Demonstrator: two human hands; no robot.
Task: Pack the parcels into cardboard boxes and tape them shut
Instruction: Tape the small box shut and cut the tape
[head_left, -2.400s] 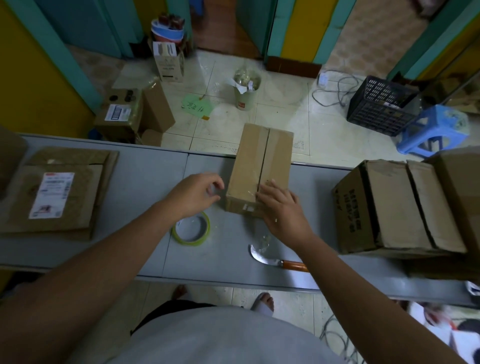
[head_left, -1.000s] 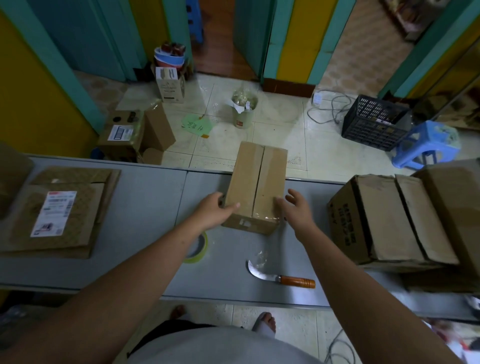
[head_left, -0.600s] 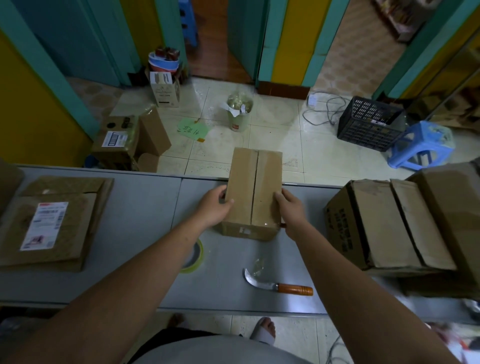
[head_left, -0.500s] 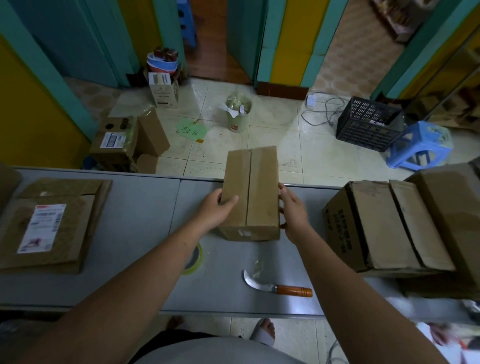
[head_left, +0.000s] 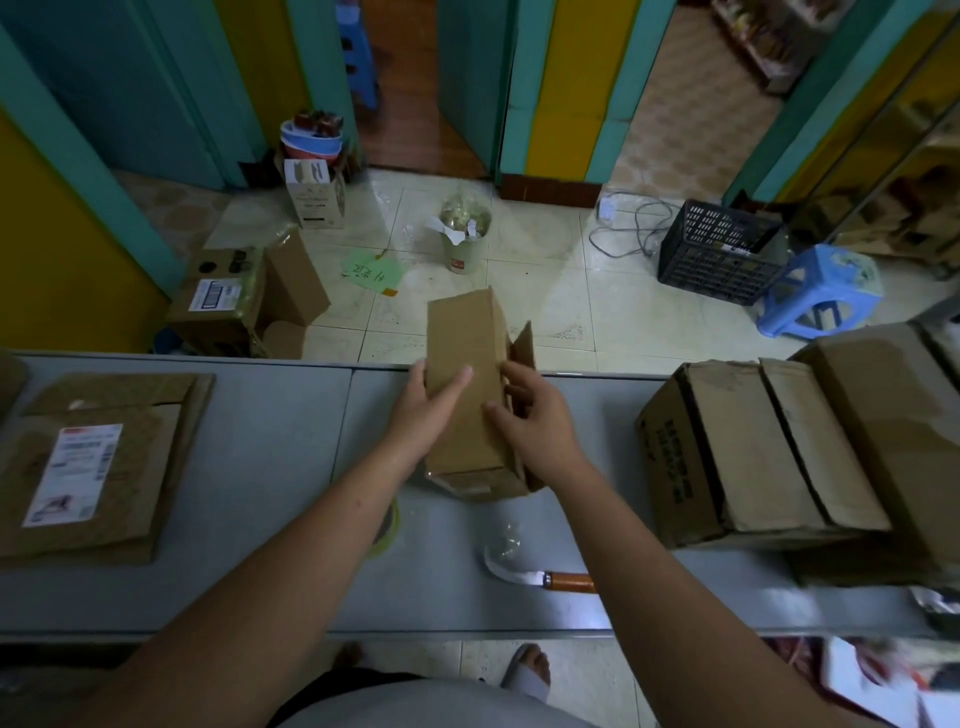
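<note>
A small brown cardboard box (head_left: 470, 364) stands tipped up on the grey table (head_left: 270, 431), its near end on the surface and its far end raised. One flap hangs open on its right side. My left hand (head_left: 428, 410) holds the box from the left, thumb behind and fingers across its face. My right hand (head_left: 535, 421) grips the right edge by the loose flap. A roll of yellow-green tape (head_left: 387, 525) lies partly hidden under my left forearm.
A curved knife with an orange handle (head_left: 540, 578) lies near the table's front edge. Large cardboard boxes (head_left: 769, 447) fill the right end, flattened cartons with a label (head_left: 88, 467) the left. Beyond the table are floor boxes, a bin, a black crate and a blue stool.
The box lay flat with both hands at its sides. It has since been lifted and turned onto its near end, and a flap has come open on the right.
</note>
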